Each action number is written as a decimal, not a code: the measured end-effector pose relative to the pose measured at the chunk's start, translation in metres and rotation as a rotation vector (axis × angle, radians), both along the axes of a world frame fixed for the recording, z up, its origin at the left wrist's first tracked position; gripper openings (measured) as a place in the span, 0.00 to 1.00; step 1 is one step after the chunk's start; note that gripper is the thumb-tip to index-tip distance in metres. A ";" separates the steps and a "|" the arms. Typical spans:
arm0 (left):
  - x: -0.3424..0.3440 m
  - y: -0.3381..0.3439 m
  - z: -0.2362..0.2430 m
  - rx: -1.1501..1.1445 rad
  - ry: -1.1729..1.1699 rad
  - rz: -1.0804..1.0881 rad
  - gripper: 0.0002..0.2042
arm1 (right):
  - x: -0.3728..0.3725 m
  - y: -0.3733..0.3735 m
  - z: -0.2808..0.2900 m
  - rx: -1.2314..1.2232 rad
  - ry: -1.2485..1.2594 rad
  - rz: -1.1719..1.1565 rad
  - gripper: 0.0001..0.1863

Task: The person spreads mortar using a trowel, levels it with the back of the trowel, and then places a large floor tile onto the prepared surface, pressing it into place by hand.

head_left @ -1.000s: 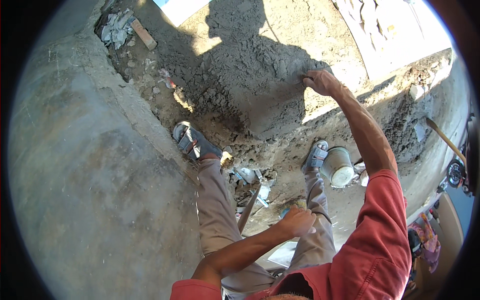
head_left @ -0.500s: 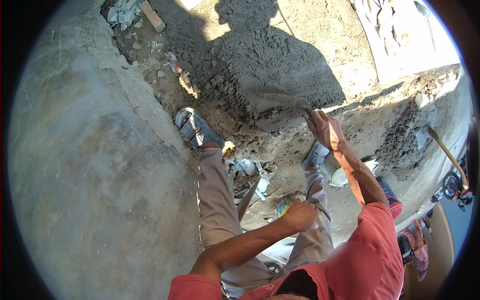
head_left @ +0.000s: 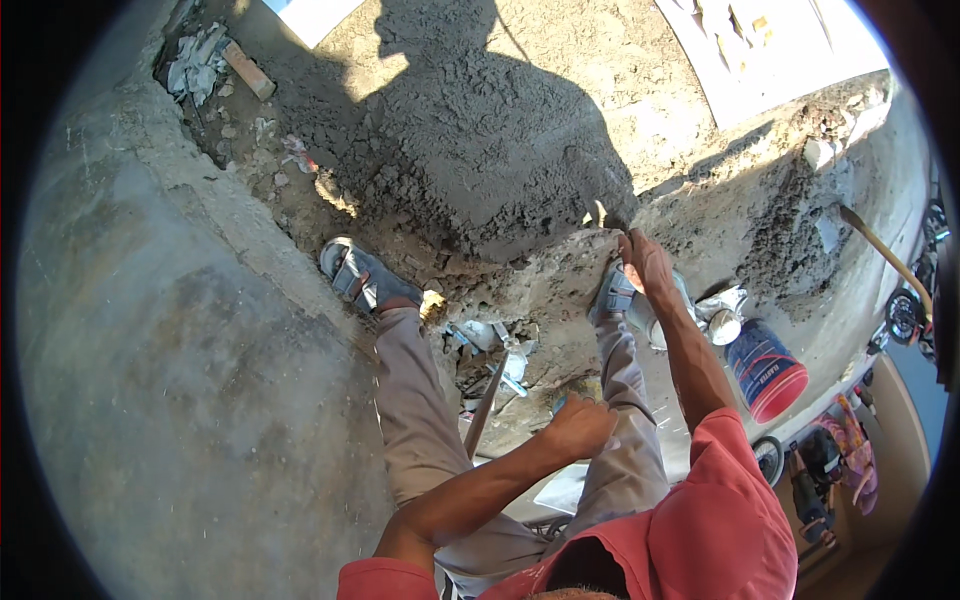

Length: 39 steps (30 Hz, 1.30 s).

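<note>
My right hand (head_left: pixel 645 262) is closed on a trowel (head_left: pixel 600 215) at the lower edge of a bed of wet grey mortar (head_left: pixel 470 160), just above my right foot; much of the trowel is hidden by my hand and the mortar. My left hand (head_left: pixel 585 428) is curled closed by my right knee; whether it holds anything is hidden. The mortar lies in the shadow of my head and shoulders, rough and lumpy in places.
A wood or brick offcut (head_left: pixel 250 70) lies among rubble. At right stand a grey bucket (head_left: pixel 668 310), a blue-and-red bucket (head_left: pixel 762 372), a wooden-handled tool (head_left: pixel 880 255) and parked wheels (head_left: pixel 905 318). Concrete floor (head_left: pixel 150 380) is left; white sheets (head_left: pixel 760 50) lie top right.
My right hand has come down and back toward me with the trowel, from over the mortar to its lower edge. My left hand stays by my knee. More of the blue-and-red bucket shows.
</note>
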State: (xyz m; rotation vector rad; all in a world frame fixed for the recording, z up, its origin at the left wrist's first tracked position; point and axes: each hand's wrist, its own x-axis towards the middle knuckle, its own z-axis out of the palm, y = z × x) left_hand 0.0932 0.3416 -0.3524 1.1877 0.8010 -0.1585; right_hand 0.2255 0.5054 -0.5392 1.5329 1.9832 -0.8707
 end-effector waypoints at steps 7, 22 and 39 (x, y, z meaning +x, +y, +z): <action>0.004 -0.008 0.000 0.015 0.011 -0.004 0.21 | -0.049 0.005 0.015 -0.465 0.427 -0.578 0.21; 0.008 -0.020 -0.005 0.145 0.028 0.053 0.21 | -0.165 0.108 0.037 -0.578 0.045 0.264 0.25; 0.016 -0.007 -0.013 0.080 0.038 -0.095 0.24 | -0.098 -0.088 -0.009 -0.255 0.253 0.058 0.21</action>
